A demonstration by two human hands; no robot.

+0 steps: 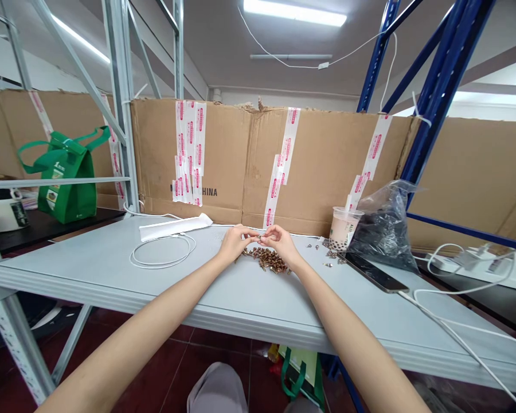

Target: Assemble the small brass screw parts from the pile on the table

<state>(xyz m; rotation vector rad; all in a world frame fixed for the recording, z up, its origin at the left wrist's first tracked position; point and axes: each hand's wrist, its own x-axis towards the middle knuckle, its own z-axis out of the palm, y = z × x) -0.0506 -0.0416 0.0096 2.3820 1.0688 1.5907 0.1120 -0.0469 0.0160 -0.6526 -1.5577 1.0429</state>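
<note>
My left hand (235, 241) and my right hand (280, 242) meet over the grey tabletop (223, 304), fingertips pinched close together. Between them is a small metal piece (260, 237), too tiny to make out clearly; both hands appear to grip it. Just below and behind my fingers lies a pile of small copper-coloured metal parts (270, 261), screw-like in shape. Several small silvery pieces (330, 255) are scattered to the right of my right hand.
A cup of bubble tea (344, 229), a clear bag of dark items (380, 229) and a phone (372, 272) on a white cable stand right. At left lie a coiled white cable (163, 265) and a folded white paper strip (175, 228). A cardboard wall (227, 155) closes the back.
</note>
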